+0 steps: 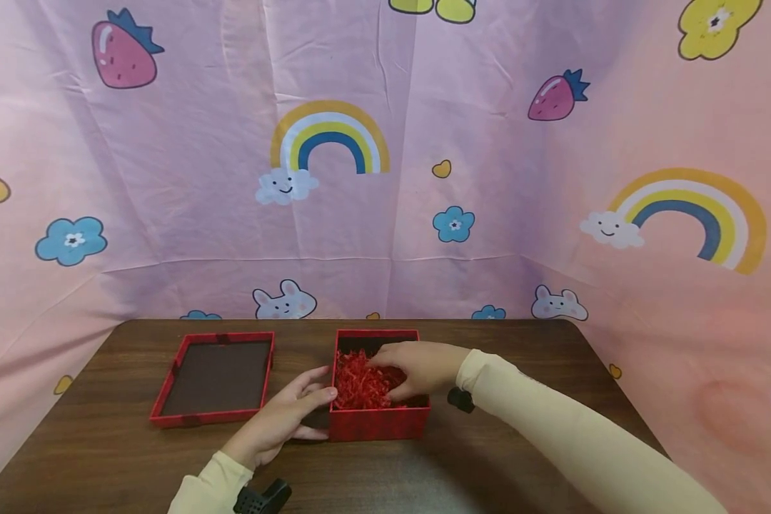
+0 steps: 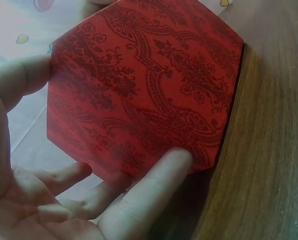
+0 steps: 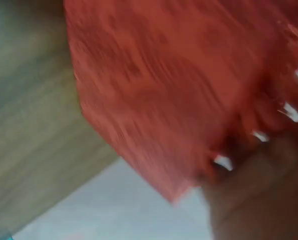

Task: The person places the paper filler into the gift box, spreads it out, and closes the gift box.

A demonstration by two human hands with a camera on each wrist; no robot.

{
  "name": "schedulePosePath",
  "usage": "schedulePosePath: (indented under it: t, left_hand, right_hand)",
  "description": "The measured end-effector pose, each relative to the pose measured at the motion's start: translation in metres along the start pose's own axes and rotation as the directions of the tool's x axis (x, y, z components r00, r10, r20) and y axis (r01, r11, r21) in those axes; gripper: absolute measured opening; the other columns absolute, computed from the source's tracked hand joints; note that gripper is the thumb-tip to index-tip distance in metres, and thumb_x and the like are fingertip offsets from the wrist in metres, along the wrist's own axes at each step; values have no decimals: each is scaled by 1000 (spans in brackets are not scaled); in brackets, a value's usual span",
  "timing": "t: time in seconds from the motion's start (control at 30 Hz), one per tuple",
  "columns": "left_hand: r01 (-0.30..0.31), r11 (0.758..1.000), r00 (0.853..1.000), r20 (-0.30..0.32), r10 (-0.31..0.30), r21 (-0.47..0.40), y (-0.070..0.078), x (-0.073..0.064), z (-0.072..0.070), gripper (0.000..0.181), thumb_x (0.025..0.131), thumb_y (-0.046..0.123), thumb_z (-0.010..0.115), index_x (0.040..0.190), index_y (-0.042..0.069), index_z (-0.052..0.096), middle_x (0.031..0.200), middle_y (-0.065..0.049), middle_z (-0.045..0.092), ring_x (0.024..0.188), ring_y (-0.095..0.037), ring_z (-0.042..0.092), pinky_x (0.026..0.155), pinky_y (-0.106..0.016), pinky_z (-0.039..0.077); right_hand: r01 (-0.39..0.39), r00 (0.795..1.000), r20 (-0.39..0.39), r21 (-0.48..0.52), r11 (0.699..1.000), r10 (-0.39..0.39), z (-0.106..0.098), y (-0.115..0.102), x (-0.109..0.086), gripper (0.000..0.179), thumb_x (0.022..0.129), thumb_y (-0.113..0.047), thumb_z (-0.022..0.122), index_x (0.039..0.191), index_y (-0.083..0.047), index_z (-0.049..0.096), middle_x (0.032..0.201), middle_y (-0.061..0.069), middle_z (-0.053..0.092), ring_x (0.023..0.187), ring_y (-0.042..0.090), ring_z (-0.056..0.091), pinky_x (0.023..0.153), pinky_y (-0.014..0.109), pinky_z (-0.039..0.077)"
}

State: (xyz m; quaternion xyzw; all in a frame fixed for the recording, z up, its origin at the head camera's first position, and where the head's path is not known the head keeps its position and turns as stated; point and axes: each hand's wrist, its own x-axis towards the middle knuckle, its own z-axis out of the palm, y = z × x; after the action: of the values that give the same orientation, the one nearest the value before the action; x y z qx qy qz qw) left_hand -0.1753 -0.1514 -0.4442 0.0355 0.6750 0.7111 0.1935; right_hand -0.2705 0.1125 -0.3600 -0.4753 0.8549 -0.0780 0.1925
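Observation:
A red patterned box (image 1: 379,422) stands on the table without a lid, dark inside and holding a heap of red shredded paper (image 1: 358,380). My left hand (image 1: 287,412) rests against the box's left side, its thumb near the top rim and its fingers spread lower down. In the left wrist view those fingers (image 2: 149,195) lie along the patterned wall. From the right, my right hand (image 1: 417,362) reaches inside the box and touches the shredded paper, thumb and fingers apart. The right wrist view is blurred; shreds lie beside the fingers there.
A shallow red lid (image 1: 208,417) with a dark inside lies upturned left of the box. The brown wooden table (image 1: 501,457) reaches back to a printed cloth backdrop (image 1: 373,235), which also hangs along both sides.

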Motion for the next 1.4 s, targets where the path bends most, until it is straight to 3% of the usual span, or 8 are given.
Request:
schedulePosePath:
  t: [0.13, 0.23, 0.37, 0.5, 0.73, 0.87, 1.2, 1.4]
  left_hand:
    - [2, 1000, 1000, -3, -2, 1, 0, 0, 0, 75, 105, 35, 60, 163, 8, 21, 157, -29, 35, 144, -45, 38, 86, -53, 62]
    - [7, 1000, 1000, -3, -7, -3, 0, 0, 0, 75, 105, 35, 60, 163, 8, 20, 158, -29, 35, 144, -45, 38, 87, -53, 61]
    - [13, 1000, 1000, 2, -13, -6, 0, 0, -1, 75, 105, 36, 59, 163, 8, 19, 157, -29, 35, 144, -45, 38, 87, -54, 61]
    - [19, 1000, 1000, -1, -19, -1, 0, 1, 0, 75, 105, 37, 59, 163, 9, 20, 154, -28, 38, 144, -45, 38, 87, -53, 62]
    - [89, 995, 996, -6, -89, -35, 3, -1, 3, 79, 104, 41, 61, 164, 11, 18, 158, -30, 28, 149, -50, 27, 84, -55, 62]
    - [88, 995, 996, 14, -88, -53, 5, -2, 4, 79, 105, 39, 60, 163, 10, 15, 158, -33, 24, 149, -53, 24, 86, -56, 61]
    - [108, 994, 994, 3, -108, -5, 4, -2, 4, 77, 105, 42, 58, 162, 5, 20, 164, -30, 22, 145, -50, 35, 86, -53, 62]
    - [116, 993, 993, 16, -116, -18, 3, -2, 3, 78, 106, 41, 57, 162, 2, 18, 163, -31, 22, 144, -49, 37, 88, -53, 61]
  right_hand:
    - [-31, 998, -43, 86, 996, 35, -16, 6, -14, 68, 92, -40, 78, 152, -19, 53, 145, -3, 57, 134, 14, 53, 114, 40, 45]
    - [-22, 991, -126, 136, 991, 40, -24, 6, -23, 63, 94, -35, 78, 150, -19, 55, 146, -1, 57, 135, 16, 52, 114, 43, 46]
    - [54, 983, -180, 123, 991, -31, -21, -3, -25, 53, 97, -27, 75, 147, -21, 58, 143, -4, 59, 133, 12, 53, 113, 39, 46]
    - [116, 987, -120, 49, 992, -110, -7, -12, -14, 56, 97, -29, 74, 149, -20, 56, 147, -6, 56, 138, 10, 49, 116, 37, 43]
    - [128, 989, -59, -70, 989, -132, 20, -9, 12, 50, 97, -26, 76, 144, -19, 61, 140, -6, 62, 132, 7, 55, 112, 28, 45]
    - [109, 994, -14, -108, 988, -111, 29, -6, 21, 44, 98, -29, 74, 139, -17, 64, 135, -7, 66, 127, 7, 59, 110, 27, 47]
    - [80, 993, 90, -39, 996, -77, 29, -5, 26, 45, 101, -27, 70, 143, -16, 63, 140, -7, 64, 131, 8, 57, 113, 28, 45]
    - [114, 992, 54, -48, 992, -111, 20, -3, 22, 48, 100, -29, 71, 145, -17, 61, 143, -6, 62, 136, 10, 54, 115, 30, 43]
